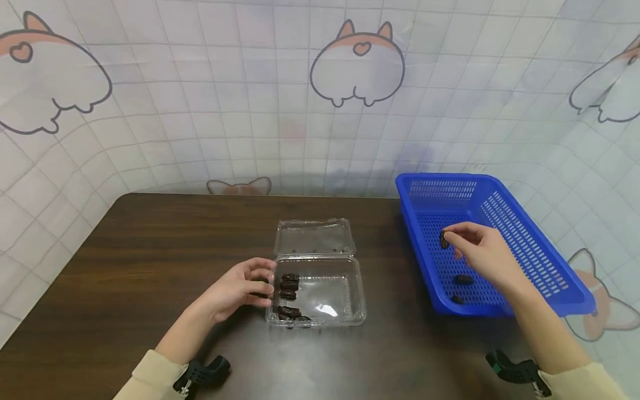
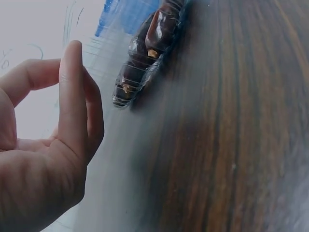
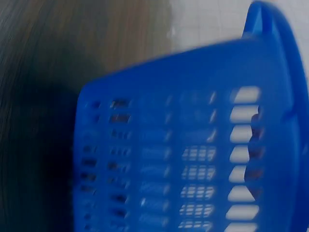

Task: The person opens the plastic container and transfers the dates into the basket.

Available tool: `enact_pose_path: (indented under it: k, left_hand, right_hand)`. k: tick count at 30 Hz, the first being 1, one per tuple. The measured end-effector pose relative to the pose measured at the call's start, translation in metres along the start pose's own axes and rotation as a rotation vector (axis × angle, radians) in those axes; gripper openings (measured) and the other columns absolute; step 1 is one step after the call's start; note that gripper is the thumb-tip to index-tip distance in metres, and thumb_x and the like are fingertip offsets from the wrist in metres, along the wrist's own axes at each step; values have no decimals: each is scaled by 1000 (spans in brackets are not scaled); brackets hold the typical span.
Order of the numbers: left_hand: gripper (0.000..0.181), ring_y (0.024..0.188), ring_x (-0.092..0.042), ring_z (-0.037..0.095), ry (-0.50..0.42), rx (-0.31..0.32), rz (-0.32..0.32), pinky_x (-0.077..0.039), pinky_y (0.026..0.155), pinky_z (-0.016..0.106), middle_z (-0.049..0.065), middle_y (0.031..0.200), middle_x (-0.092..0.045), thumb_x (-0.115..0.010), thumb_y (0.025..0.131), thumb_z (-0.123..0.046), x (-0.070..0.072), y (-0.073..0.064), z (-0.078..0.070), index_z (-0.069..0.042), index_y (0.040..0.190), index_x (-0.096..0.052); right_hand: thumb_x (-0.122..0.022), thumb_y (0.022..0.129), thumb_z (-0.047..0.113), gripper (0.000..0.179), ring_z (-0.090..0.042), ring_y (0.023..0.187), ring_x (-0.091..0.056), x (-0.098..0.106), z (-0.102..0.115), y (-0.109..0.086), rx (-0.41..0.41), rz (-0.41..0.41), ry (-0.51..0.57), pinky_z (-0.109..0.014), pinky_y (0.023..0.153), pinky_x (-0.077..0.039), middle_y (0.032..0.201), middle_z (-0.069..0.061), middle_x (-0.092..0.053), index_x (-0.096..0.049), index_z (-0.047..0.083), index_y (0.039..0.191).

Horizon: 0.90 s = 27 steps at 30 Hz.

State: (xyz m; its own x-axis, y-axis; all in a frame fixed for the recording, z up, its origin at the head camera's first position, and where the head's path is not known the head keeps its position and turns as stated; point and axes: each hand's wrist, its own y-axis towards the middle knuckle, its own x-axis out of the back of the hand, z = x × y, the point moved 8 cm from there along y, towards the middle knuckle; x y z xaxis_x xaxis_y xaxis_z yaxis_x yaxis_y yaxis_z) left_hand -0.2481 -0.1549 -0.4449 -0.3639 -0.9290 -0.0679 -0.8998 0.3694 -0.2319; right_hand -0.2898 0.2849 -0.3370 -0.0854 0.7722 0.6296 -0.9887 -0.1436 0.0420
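A clear plastic clamshell box (image 1: 325,289) lies on the table with its lid (image 1: 315,238) folded back. Along its left side several dark brown dates (image 1: 288,285) sit in a column; through the clear wall, shiny dates (image 2: 137,63) show in the left wrist view. My left hand (image 1: 240,289) rests its extended fingertips at the box's left edge. Over the blue basket, my right hand (image 1: 482,250) pinches one date (image 1: 444,239) between thumb and fingers. Two more dates (image 1: 464,279) lie on the basket floor. In the right wrist view the basket wall hides most of that hand.
The blue perforated plastic basket (image 1: 415,244) stands at the table's right side, its raised walls around the right hand. Dark wood tabletop (image 1: 150,250) stretches left of the box. A white tiled-pattern sheet (image 1: 200,111) with cartoon animals hangs behind the table.
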Motion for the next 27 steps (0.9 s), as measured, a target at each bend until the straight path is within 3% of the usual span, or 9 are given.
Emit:
enact_pose_path:
  k: [6,13,21,27]
  left_hand:
    - [56,82,-61,21,2,5,4,-62,76,39,14,108,-54,-66,92,4,-2,0,0,8,141,-40]
    - [56,83,-60,21,4,-3,-25,-63,77,39,12,108,-54,-67,93,3,-2,2,-1,8,142,-40]
    - [54,84,-61,22,-3,-13,0,-63,79,41,12,107,-55,-67,93,3,-6,8,3,7,140,-41]
    - [54,84,-62,22,24,-11,-2,-62,78,40,12,108,-55,-66,93,2,-3,8,0,7,141,-41]
  right_hand:
    - [-53,108,39,47,-28,76,-57,-2,-24,-9,-47,31,-43,-33,52,-42,99,-17,-65,-61,1,133]
    - [-55,107,36,44,-27,71,-57,-2,-25,-8,-22,80,-76,-32,54,-43,93,-16,-66,-63,-1,129]
    - [-57,106,39,43,-28,73,-58,-9,-30,-14,-24,128,-115,-32,51,-39,88,-12,-66,-64,1,125]
    - [-59,105,38,44,-25,77,-64,-12,-26,-15,0,119,-189,-32,59,-51,94,-9,-70,-65,-2,123]
